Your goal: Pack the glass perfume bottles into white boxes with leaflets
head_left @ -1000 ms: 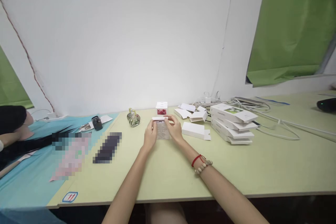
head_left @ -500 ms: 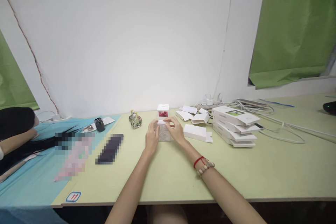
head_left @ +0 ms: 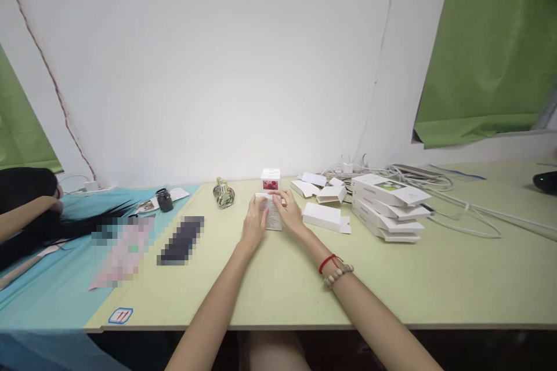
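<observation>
In the middle of the table lies a small white box with fine print on the side facing me. My left hand is closed on its left edge, the thumb lying along the printed face. At the top right of the box my right hand grips with bent fingers near the upper end. The fingers partly cover that upper end, so whether a flap there stands up cannot be told. Just behind, near the wall, stands a stack of white boxes with a red floral picture on the front.
Glass bottles stand to the left, near a dark jar. Opened white cartons lie to the right, beside stacked white boxes and tangled cables. Another person's arm rests on the blue cloth.
My fingers have shifted slightly at the upper end of the box, and the box has turned a little. The camera view has moved slightly. The other person's arm has moved a little.
</observation>
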